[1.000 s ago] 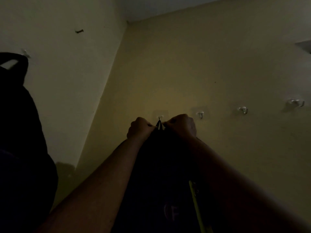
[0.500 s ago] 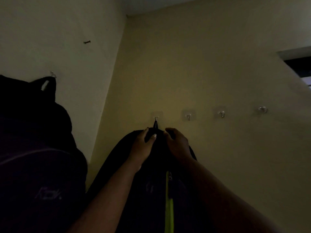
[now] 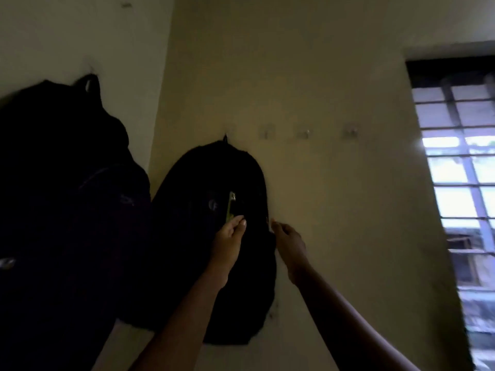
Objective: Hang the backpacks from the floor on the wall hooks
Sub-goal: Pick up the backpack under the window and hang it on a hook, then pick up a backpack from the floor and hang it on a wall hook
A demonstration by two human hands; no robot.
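A black backpack with a yellow-green zip strip (image 3: pixel 203 236) hangs by its top loop from the leftmost hook (image 3: pixel 225 136) on the far wall. My left hand (image 3: pixel 229 234) lies against the front of this backpack with relaxed fingers, just below the strip. My right hand (image 3: pixel 288 242) hovers at the bag's right edge, fingers loosely curled, holding nothing. A second, larger black backpack (image 3: pixel 67 204) hangs on the left wall from its own hook (image 3: pixel 91 69).
Three bare hooks (image 3: pixel 266 133), (image 3: pixel 307 133), (image 3: pixel 351 131) sit in a row to the right of the hung bag. A barred window (image 3: pixel 460 183) fills the right side. The room is dim and the walls meet in a corner between the two bags.
Both hands came down from the bag's top loop at the hook to its middle. The bag now hangs on its own. The view pulled back and turned right, showing the window.
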